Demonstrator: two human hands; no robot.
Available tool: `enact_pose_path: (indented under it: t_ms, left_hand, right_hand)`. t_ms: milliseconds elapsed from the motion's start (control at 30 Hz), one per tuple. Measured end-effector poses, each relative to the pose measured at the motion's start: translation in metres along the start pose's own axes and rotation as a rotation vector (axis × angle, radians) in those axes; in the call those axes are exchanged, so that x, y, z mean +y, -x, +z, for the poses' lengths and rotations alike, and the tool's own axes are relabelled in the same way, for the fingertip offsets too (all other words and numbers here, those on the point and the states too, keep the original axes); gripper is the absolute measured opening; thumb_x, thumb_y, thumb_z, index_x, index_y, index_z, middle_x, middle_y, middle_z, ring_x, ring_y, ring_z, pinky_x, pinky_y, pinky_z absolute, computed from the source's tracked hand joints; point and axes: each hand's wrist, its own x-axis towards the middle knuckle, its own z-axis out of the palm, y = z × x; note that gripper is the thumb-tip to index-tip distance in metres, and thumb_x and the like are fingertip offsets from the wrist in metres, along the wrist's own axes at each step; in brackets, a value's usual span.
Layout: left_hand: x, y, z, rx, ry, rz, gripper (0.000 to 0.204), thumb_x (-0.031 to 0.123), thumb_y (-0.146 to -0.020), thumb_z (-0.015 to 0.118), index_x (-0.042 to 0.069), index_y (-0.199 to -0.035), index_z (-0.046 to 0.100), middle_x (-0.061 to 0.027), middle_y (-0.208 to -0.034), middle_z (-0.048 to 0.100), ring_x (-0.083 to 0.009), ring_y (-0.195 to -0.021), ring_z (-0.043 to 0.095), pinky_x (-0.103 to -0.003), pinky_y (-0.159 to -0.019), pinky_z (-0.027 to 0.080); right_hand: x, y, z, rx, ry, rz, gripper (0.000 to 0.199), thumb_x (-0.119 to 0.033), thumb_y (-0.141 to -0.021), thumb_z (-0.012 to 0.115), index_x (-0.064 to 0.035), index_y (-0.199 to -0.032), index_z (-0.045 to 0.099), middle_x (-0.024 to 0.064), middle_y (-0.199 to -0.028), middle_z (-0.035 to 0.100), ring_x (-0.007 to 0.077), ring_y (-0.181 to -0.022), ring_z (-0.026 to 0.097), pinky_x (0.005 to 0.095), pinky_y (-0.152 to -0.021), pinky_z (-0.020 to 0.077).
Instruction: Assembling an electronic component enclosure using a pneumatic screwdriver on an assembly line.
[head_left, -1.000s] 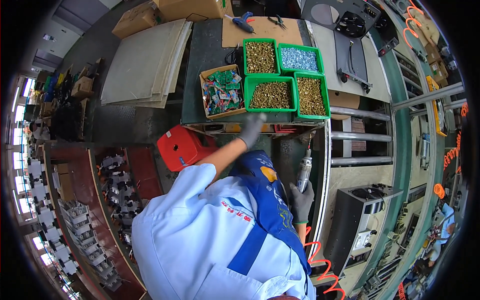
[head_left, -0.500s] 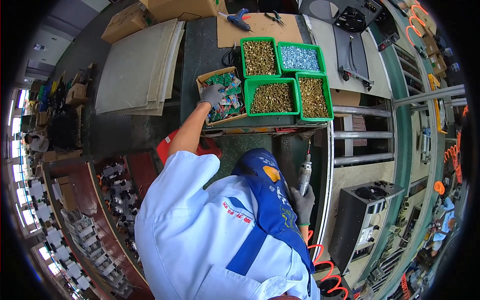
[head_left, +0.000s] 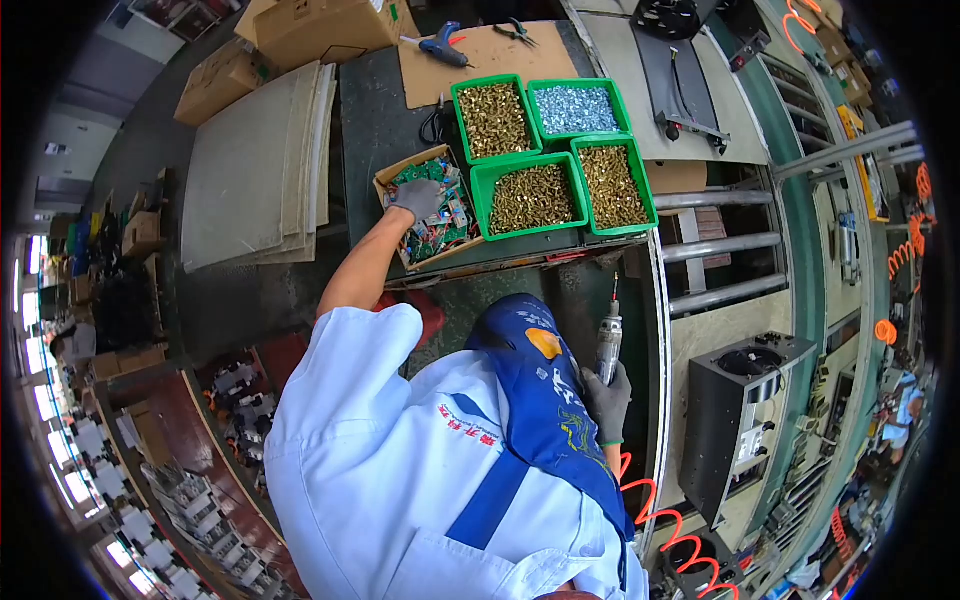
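Note:
My left hand (head_left: 418,198), in a grey glove, reaches into a shallow cardboard box (head_left: 444,259) of green circuit boards (head_left: 447,182). Its fingers are down among the boards, so their grip is hidden. Low beside the table's front edge, my right hand (head_left: 608,402), also gloved, is closed around a silver power screwdriver (head_left: 609,345), its bit directed away from me. Right of the box stand green bins: brass-coloured screws fill the far left bin (head_left: 494,118), near bin (head_left: 532,198) and right bin (head_left: 612,185), while small silvery-blue parts fill another bin (head_left: 575,108).
A glue gun (head_left: 443,46) and pliers (head_left: 516,33) lie on a cardboard sheet (head_left: 420,78) at the back. Large boards (head_left: 250,165) are stacked left. A roller conveyor (head_left: 725,243) runs along the right, with a black cabinet (head_left: 735,420). An orange coiled hose (head_left: 680,541) hangs near my right arm.
The view has turned slightly, and the table with its bins appears farther left. My left hand stays in the box, its fingers shifted among the boards. My right hand still holds the screwdriver.

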Motion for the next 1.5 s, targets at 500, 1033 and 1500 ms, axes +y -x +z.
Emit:
enact_pose_path:
  t_ms: [500, 1033, 1500]
  left_hand:
    - [0.017, -0.020, -0.021, 0.458, 0.745, -0.341, 0.044, 0.043, -0.077, 0.065, 0.003, -0.092, 0.072, -0.0170, -0.078, 0.069, -0.0250, -0.073, 0.067, -0.041, -0.068, 0.048]
    - [0.468, 0.088, -0.018, -0.134, 0.894, 0.591, 0.020, 0.013, -0.088, 0.058, 0.003, -0.099, 0.071, -0.0100, -0.081, 0.067, -0.0153, -0.071, 0.061, -0.029, -0.059, 0.048]
    - [0.872, 0.160, 0.080, -0.176, -0.273, 1.211, 0.038, 0.041, -0.086, 0.058, 0.006, -0.093, 0.072, -0.0191, -0.093, 0.069, -0.0362, -0.087, 0.067, -0.045, -0.077, 0.052]
  right_hand:
    - [0.031, 0.025, -0.033, 0.231, -0.125, 0.051, 0.036, -0.019, -0.077, 0.073, 0.0026, -0.103, 0.060, 0.0064, -0.080, 0.060, 0.0127, -0.070, 0.053, 0.0314, -0.066, 0.0458]
    - [0.158, 0.098, -0.190, 0.508, -0.202, 0.060, 0.052, -0.033, -0.071, 0.074, -0.0009, -0.111, 0.061, 0.0207, -0.095, 0.067, 0.0338, -0.089, 0.067, 0.0421, -0.080, 0.0507]
    - [0.248, 0.202, -0.271, 0.840, -0.459, 0.220, 0.047, -0.027, -0.071, 0.074, 0.0014, -0.107, 0.061, 0.0118, -0.082, 0.063, 0.0193, -0.073, 0.060, 0.0353, -0.070, 0.0489]
